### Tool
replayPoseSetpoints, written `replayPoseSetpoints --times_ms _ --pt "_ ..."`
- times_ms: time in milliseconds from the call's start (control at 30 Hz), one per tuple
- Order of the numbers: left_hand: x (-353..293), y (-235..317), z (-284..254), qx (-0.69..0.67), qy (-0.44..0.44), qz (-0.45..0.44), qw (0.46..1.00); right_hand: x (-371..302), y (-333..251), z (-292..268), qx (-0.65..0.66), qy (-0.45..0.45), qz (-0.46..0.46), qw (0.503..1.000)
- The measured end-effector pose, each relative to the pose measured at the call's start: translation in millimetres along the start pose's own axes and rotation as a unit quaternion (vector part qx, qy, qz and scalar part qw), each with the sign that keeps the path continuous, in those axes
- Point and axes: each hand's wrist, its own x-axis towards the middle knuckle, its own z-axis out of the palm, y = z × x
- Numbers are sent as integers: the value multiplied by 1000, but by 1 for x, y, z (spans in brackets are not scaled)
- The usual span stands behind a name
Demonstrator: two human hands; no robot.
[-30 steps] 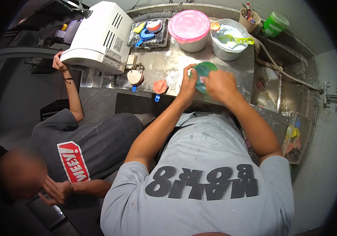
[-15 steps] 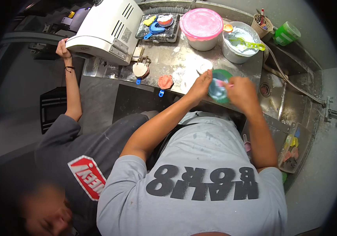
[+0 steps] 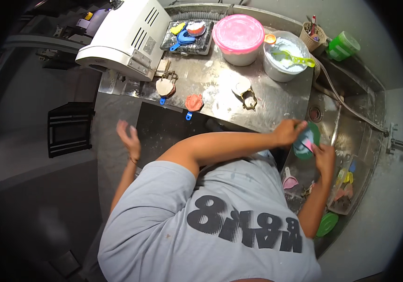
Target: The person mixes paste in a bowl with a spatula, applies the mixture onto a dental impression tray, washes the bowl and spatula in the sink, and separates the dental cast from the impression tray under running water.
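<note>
My left hand (image 3: 290,132) grips the rim of a green mixing bowl (image 3: 315,128) over the sink's near edge. A pale bluish-white mix coats its inside. My right hand (image 3: 323,159) is closed on a pink spatula (image 3: 308,144), whose lower end sits in the mix. The bowl is tilted, its mouth facing up toward me. On the steel counter to the left lie a dental impression tray with pink material (image 3: 194,102) and another topped with white plaster (image 3: 165,87), both with blue handles.
A pink-lidded tub (image 3: 238,34) and an open tub of white powder (image 3: 283,73) with a green scoop stand at the back. The sink (image 3: 347,123) is on the right. A white machine (image 3: 121,40) stands left; a co-worker's hand (image 3: 128,138) is below it.
Both my hands have carried the bowl and spatula right and nearer, from the counter edge to the sink. The co-worker's hand has left the white machine and come nearer to me.
</note>
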Motion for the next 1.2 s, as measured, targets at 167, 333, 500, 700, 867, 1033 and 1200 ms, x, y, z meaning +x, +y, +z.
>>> replayPoseSetpoints --times_ms 167,333,500,700,867,1033,1200 --pt "18 -17 20 0 -32 -70 997 -1 23 8 28 10 4 1000" --pt "12 -20 9 2 -3 -56 998 6 30 17 19 23 -45 999" --pt "10 -17 1 33 -32 -3 999 7 21 11 -27 -7 -52 998" --pt "6 -22 11 24 -42 11 999 10 23 16 1 18 -39 999" --pt "11 -15 4 47 -34 13 998 -10 28 7 107 36 -35 993" --pt "-10 1 2 -20 -89 -41 995 -8 26 15 32 61 -58 996" --pt "12 -35 29 38 37 140 989 1 25 -8 87 8 -17 996"
